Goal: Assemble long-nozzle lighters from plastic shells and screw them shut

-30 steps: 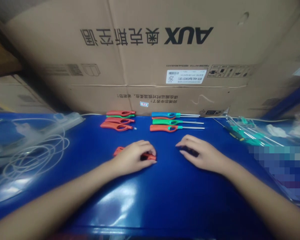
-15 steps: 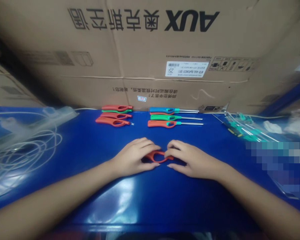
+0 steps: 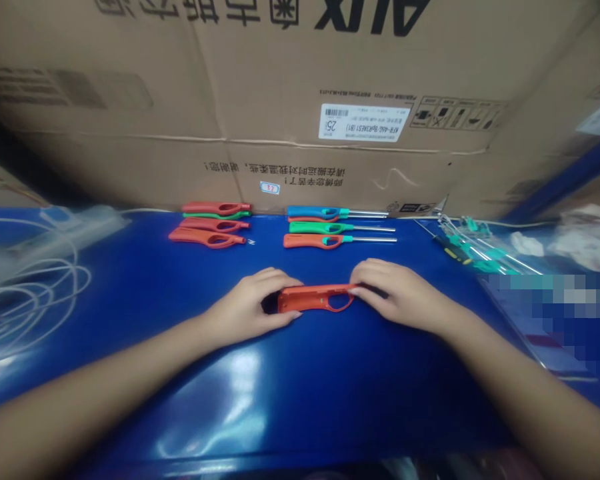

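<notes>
An orange lighter casing half (image 3: 307, 298) lies lengthwise between my hands, its hollow inner side facing me and its trigger loop toward the right. My left hand (image 3: 257, 303) grips the wide end between thumb and fingers. At the narrow end, my right hand (image 3: 400, 290) pinches the tip beside the loop. Beyond them, orange and green lighter casings (image 3: 207, 236) are laid out at the back left. To their right are several long-necked lighters (image 3: 313, 241) in orange, green and blue, with metal tubes pointing right.
A large cardboard box (image 3: 260, 80) stands along the back of the blue table (image 3: 300, 400). Coiled white cable (image 3: 45, 293) and clear plastic occupy the left side. A screwdriver (image 3: 457, 253), metal tubes with teal parts (image 3: 485, 247) and crumpled white material (image 3: 587, 233) lie at the right.
My hands have spread apart along the orange casing, which has been turned so its hollow inside shows. My left hand now covers only its wide end. The camera view has shifted slightly.
</notes>
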Demonstrator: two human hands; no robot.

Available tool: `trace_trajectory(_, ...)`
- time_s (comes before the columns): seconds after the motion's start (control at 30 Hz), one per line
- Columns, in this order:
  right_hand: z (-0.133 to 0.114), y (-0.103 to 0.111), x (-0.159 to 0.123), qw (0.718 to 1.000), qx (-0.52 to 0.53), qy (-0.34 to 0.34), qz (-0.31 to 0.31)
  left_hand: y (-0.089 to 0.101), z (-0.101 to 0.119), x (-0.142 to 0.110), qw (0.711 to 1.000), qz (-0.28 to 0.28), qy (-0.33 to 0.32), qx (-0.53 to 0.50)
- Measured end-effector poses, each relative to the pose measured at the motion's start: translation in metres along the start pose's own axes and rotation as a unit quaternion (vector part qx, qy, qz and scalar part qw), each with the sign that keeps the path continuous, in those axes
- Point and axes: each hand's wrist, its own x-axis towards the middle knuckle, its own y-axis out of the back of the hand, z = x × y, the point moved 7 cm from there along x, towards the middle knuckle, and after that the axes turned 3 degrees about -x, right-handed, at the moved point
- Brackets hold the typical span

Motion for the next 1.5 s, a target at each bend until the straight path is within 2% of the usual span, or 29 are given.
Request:
trace_trajectory(0.07, 0.002, 0.012, -0.001, 0.997, -0.012, -0.026, 0.072, 0.0, -0.002, 0.0, 1.0, -0.003, 0.008, 0.0)
trace_trajectory(0.13, 0.005, 0.022, -0.004, 0.992, 0.003, -0.055, 0.115, 0.0, -0.003, 0.0, 1.0, -0.003, 0.011, 0.003)
trace_trajectory(0.2, 0.004, 0.023, -0.005, 0.993, 0.024, -0.063, 0.092, 0.0, -0.004, 0.0, 1.0, -0.001, 0.008, 0.006)
trace_trajectory(0.37, -0.013, -0.002, -0.005, 0.997, -0.005, -0.024, -0.079, -0.001, -0.006, 0.001, 1.0, 0.011, 0.003, 0.029)
trace_trajectory(0.47, -0.016, -0.014, -0.004, 0.992, -0.045, -0.027, -0.118, -0.002, -0.004, 0.001, 0.999, 0.007, -0.002, 0.037)
trace_trajectory(0.53, -0.015, -0.016, -0.003, 0.992, -0.05, -0.032, -0.115, -0.001, 0.002, 0.001, 0.999, 0.009, -0.014, 0.04)
trace_trajectory(0.63, -0.012, -0.01, -0.002, 0.996, -0.04, -0.032, -0.073, 0.002, 0.014, 0.0, 0.998, 0.005, -0.047, 0.032)
trace_trajectory(0.7, -0.011, -0.005, -0.002, 0.998, -0.036, -0.028, -0.049, 0.002, 0.021, -0.001, 0.997, -0.017, -0.071, 0.018)
trace_trajectory(0.8, -0.012, -0.009, -0.002, 0.998, -0.029, -0.012, -0.057, -0.002, 0.027, -0.003, 0.994, -0.064, -0.089, 0.015)
trace_trajectory(0.9, -0.015, -0.015, -0.001, 0.997, -0.021, 0.006, -0.069, -0.005, 0.024, -0.003, 0.993, -0.084, -0.076, 0.034)
trace_trajectory(1.27, -0.017, -0.02, 0.0, 0.998, -0.027, 0.006, -0.059, -0.003, 0.011, 0.0, 0.996, -0.056, -0.015, 0.063)
trace_trajectory(1.5, -0.015, -0.021, 0.001, 0.998, -0.024, -0.002, -0.058, -0.002, 0.012, -0.001, 0.997, -0.047, -0.02, 0.054)
